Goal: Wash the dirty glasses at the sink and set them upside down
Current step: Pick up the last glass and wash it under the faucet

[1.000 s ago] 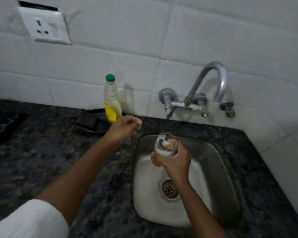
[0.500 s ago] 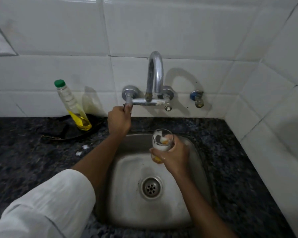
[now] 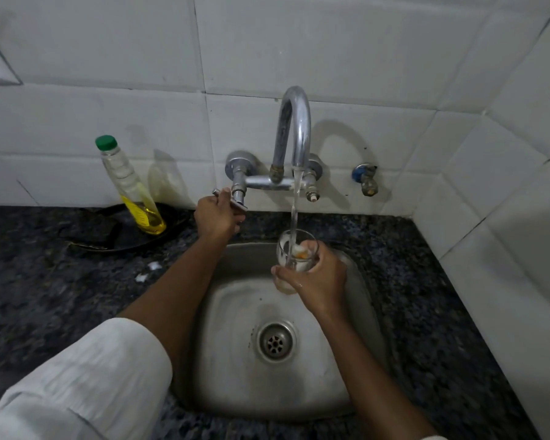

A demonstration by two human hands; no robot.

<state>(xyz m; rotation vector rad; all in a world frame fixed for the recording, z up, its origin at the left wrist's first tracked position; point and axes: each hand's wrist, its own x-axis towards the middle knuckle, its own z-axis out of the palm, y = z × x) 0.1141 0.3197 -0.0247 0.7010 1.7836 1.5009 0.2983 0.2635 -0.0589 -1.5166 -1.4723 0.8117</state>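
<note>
My right hand (image 3: 316,281) grips a clear glass (image 3: 296,254) upright over the steel sink (image 3: 229,360). White and orange residue shows inside the glass. A stream of water (image 3: 295,211) runs from the curved chrome tap (image 3: 294,128) straight into the glass. My left hand (image 3: 216,217) is closed around the tap's left handle (image 3: 237,201), just above the sink's back rim.
A bottle of yellow liquid with a green cap (image 3: 131,188) leans on a dark pan (image 3: 118,233) left of the tap. A dark speckled stone counter (image 3: 45,296) surrounds the sink. A small blue wall valve (image 3: 365,179) sits right of the tap. White tiled walls close the back and right.
Water now flows from the spout into the glass; half a second ago none ran. My left hand has turned the handle. The glass moved under the spout.
</note>
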